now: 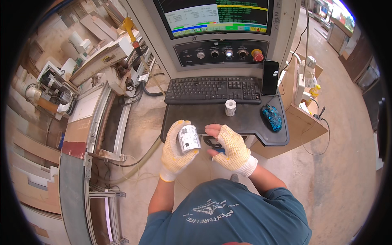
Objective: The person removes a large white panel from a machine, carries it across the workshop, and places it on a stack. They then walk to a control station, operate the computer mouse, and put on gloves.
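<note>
My left hand (176,152), in a cream knitted work glove, is closed round a roll of white printed labels (189,138). The roll's curved, printed side faces up, with black square codes on it. To the right of it, my right hand (232,149) is apart from the roll, fingers and thumb spread with bare fingertips out of a matching glove; nothing shows between them. A smaller label roll (230,108) stands upright on the black shelf (200,116), just beyond my hands and in front of the black keyboard (212,90).
A patterned mouse (271,118) lies on the shelf's right side, and a dark phone (270,77) leans behind it. Above the keyboard are a button panel (222,53) with a red knob and a screen (216,16). Machine framing (73,179) runs along the left; a wooden cabinet (304,126) stands right.
</note>
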Demonstrator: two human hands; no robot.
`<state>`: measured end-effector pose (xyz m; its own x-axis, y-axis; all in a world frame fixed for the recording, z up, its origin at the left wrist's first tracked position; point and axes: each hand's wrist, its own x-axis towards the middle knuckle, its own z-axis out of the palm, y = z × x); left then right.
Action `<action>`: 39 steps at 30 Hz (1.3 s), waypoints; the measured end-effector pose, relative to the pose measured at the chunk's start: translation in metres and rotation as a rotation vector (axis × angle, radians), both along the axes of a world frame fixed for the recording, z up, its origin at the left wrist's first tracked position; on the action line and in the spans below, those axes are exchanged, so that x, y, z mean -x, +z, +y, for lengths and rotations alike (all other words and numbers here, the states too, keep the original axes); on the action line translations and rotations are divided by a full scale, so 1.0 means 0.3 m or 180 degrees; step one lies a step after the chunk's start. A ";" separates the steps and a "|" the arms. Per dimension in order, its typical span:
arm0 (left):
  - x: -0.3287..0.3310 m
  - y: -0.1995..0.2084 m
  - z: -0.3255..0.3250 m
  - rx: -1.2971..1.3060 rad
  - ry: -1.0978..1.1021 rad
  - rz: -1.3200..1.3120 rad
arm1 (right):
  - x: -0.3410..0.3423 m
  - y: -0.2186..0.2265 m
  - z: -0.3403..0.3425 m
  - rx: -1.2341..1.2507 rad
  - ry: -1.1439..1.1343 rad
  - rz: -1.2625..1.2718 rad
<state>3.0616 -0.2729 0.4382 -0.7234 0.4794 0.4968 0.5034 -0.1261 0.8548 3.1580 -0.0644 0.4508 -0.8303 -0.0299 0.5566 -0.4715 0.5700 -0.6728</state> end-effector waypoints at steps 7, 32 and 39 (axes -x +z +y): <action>-0.003 -0.002 -0.026 0.0812 0.0559 0.1575 | -0.067 0.037 -0.115 0.0305 -0.0182 0.0056; 0.124 -0.236 0.627 0.1088 0.2112 0.0599 | -0.755 -0.013 1.570 0.3292 -0.2190 -0.0343; 0.066 -0.292 0.708 0.0897 0.2314 0.0263 | -0.520 -0.316 2.225 0.1530 -0.2443 -0.1929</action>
<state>3.0418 -0.0604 0.3506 -0.8700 0.0155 0.4928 0.4400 0.4756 0.7617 3.3139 0.6031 0.3559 -0.6751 0.7250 -0.1368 0.3830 0.1859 -0.9048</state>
